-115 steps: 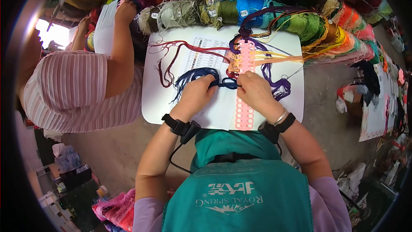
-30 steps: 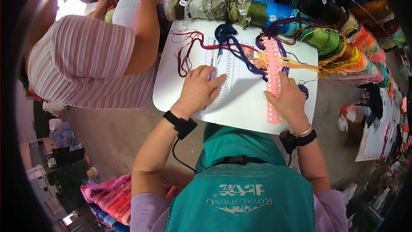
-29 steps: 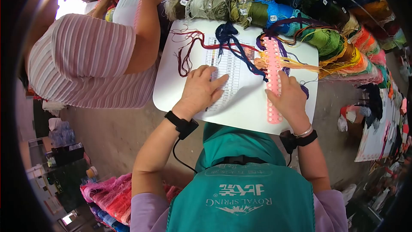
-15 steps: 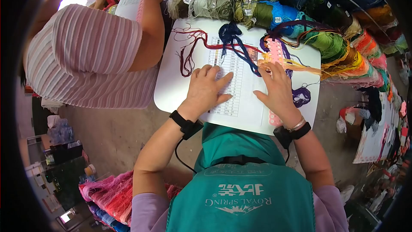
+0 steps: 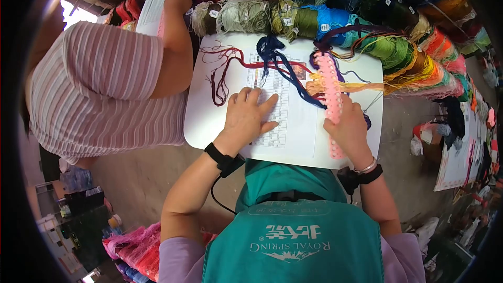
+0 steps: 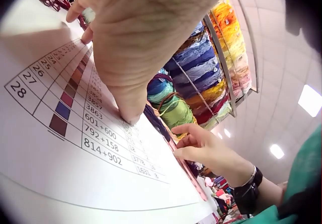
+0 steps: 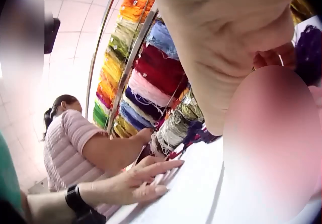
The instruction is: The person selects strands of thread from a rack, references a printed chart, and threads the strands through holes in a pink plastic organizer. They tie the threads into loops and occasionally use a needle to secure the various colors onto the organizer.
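Spread fingers of the left hand [image 5: 246,118] rest on a printed number chart [image 5: 279,110]; the left wrist view shows this hand [image 6: 136,38] over the chart's rows [image 6: 63,108]. The right hand [image 5: 350,128] grips a pink perforated strip [image 5: 329,78] about midway, thumb at its left edge. Navy thread [image 5: 270,47] runs from a bundle above the chart to the strip. Dark red thread [image 5: 222,81] lies left, and peach thread [image 5: 317,86] crosses at the strip. Purple thread is partly hidden behind the strip and right hand.
A white board [image 5: 201,126] lies under chart and strip. Thread rolls [image 5: 251,15] line its far edge, curving down on the right with yellow and orange strands. Another person in a striped top [image 5: 115,63] stands close at the left.
Both hands held the navy thread earlier; now it lies loose across the chart to the strip. The left hand moved to the chart. The right fingers, recently outstretched over the strip, have curled round it.
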A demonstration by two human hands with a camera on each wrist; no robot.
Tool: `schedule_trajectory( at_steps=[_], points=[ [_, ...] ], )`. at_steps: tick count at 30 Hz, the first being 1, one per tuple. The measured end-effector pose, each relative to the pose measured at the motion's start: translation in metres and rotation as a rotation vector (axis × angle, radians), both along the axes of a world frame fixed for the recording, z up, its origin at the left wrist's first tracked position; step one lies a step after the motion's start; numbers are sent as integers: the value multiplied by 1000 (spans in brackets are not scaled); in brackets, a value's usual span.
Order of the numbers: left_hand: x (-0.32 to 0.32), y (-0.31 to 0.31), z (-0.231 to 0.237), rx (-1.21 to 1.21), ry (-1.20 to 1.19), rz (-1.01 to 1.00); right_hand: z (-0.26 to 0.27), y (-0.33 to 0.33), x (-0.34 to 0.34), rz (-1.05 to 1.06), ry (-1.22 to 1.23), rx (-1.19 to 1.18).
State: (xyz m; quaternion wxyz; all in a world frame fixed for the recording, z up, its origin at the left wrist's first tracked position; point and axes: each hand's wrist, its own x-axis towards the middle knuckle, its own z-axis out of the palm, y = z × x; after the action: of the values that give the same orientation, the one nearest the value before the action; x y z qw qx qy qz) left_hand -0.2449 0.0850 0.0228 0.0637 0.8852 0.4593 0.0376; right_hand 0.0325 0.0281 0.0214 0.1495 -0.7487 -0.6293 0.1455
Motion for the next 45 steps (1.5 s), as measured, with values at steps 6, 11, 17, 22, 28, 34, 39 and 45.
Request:
schedule_trajectory(
  at_steps=[6, 11, 17, 22, 28, 34, 39, 45],
  points=[
    [2, 1, 3, 1, 18, -10, 14, 21, -12, -2, 384, -18],
    [-5, 15, 12, -24, -140, -32, 6, 18, -32, 198, 80, 70],
    [-19, 116, 16, -158, -807, 299, -21, 33, -27, 344, 203, 280],
    [-46, 239, 34, -242, -1265, 518, -28, 43, -24, 274, 283, 255],
    [-73, 338, 29, -179, -1489, 789, -26, 47, -24, 254, 290, 261],
    [-92, 410, -15, 172, -1195, 918, -24, 49, -25, 248, 303, 278],
    [-104, 451, -53, 208, -1254, 1041, -28, 49, -25, 250, 311, 288],
    [-106, 460, -50, 411, -1014, 1132, -29, 52, -23, 234, 332, 280]
  ],
)
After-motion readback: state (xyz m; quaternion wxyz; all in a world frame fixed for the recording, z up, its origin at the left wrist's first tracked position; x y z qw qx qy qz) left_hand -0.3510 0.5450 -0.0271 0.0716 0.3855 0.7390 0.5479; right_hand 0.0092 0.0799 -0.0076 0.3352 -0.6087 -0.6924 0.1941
